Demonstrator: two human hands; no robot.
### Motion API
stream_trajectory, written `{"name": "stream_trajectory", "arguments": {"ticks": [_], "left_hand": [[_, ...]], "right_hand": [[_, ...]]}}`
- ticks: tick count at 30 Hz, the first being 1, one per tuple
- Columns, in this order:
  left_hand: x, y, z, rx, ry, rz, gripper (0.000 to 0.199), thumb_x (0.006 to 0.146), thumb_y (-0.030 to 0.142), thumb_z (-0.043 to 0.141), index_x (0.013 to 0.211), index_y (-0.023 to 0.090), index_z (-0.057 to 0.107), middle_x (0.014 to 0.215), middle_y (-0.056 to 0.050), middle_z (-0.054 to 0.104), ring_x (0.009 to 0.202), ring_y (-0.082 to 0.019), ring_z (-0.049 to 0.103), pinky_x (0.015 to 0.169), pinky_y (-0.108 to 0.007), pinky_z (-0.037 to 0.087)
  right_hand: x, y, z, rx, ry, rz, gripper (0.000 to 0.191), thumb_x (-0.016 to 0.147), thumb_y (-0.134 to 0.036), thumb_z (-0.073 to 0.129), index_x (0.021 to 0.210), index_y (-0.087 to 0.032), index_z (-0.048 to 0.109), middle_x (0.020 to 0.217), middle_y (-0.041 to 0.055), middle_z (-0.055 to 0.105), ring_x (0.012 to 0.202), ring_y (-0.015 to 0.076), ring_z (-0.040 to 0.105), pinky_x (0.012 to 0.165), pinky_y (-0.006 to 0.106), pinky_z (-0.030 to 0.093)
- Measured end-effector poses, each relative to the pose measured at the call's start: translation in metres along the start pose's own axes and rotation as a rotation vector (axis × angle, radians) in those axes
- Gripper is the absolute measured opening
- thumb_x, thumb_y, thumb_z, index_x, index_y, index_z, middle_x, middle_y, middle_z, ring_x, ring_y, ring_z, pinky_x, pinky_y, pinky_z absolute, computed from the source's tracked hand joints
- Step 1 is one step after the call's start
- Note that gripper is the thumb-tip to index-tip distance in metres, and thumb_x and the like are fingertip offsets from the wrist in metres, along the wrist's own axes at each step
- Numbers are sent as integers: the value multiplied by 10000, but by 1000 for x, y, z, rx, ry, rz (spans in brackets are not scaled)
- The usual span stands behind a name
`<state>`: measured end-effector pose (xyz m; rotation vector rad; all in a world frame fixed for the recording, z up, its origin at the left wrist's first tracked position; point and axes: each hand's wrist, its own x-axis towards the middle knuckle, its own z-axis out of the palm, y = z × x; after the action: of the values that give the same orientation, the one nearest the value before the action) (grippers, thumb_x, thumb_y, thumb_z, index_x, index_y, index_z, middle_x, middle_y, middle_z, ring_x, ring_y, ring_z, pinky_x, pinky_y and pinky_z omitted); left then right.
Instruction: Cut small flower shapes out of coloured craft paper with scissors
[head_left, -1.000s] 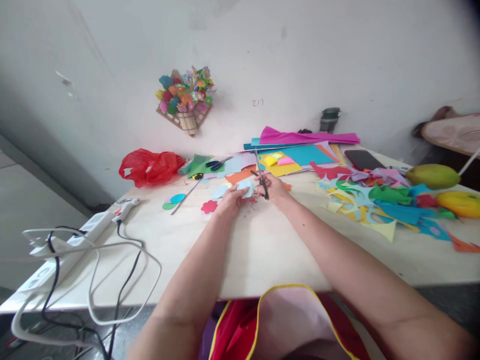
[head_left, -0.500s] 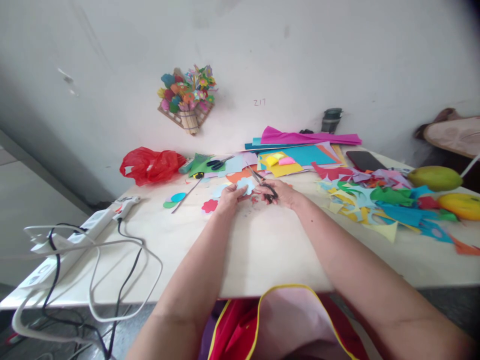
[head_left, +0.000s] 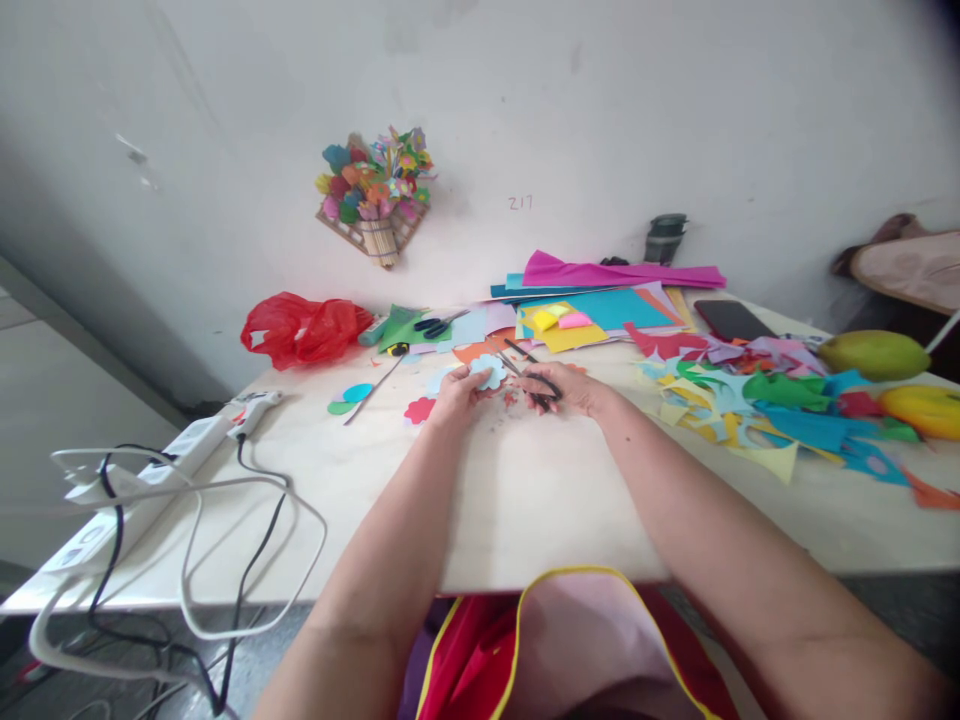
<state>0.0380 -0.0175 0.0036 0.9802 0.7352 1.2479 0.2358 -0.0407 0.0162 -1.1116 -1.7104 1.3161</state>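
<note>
Between the thumb and fingers of my left hand (head_left: 459, 392) is a light blue flower-shaped cutout (head_left: 489, 372). My right hand (head_left: 574, 390) is closed round the black handles of a pair of scissors (head_left: 551, 392), whose blades point up and left beside the cutout. A red flower cutout (head_left: 418, 410) lies just left of my left hand. Farther left are a blue circle (head_left: 358, 393) and a green circle (head_left: 339, 407). Small dark and red scraps lie on the table under my hands. An orange sheet (head_left: 480, 351) lies just behind them.
Coloured sheets (head_left: 630, 309) and a second pair of scissors (head_left: 435, 326) lie at the back. Many scraps (head_left: 795, 425), a phone (head_left: 731, 320) and a green mango (head_left: 872, 354) are at the right. A red bag (head_left: 300, 330) and power strip (head_left: 142, 500) stand at the left.
The scissors' blades have opened wider and moved slightly away from the light blue cutout. The cutout has shifted a little left in my left hand.
</note>
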Motion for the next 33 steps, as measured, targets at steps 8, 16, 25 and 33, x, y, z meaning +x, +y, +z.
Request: {"name": "stream_trajectory", "arguments": {"ticks": [8,16,25,33], "left_hand": [[-1,1,1,-15,-6,-10,228,623,127,831,806,87,700,800,-89,731,721,-184,702,748,-331,586],[-3,2,1,-15,-23,-19,198,620,123,826,765,96,694,775,-81,726,719,-184,697,792,-362,592],[-4,3,0,-10,-29,-29,222,605,122,833,767,111,682,782,-68,732,709,-179,698,842,-403,595],[-3,2,1,-21,-26,-21,184,593,105,807,741,109,698,774,-70,733,707,-186,698,743,-353,609]], "right_hand": [[2,4,-2,3,-10,24,333,808,-474,737,719,-187,594,559,-11,630,413,79,528,298,158,282],[2,7,-3,7,-30,31,277,790,-438,747,770,-190,626,536,-29,608,401,71,511,303,150,255],[4,10,-4,-4,-33,12,288,755,-452,772,776,-194,647,534,-24,603,397,83,499,312,173,251],[3,8,-3,-4,-22,21,306,746,-437,786,758,-176,628,519,-27,596,387,69,484,306,160,239]]}}
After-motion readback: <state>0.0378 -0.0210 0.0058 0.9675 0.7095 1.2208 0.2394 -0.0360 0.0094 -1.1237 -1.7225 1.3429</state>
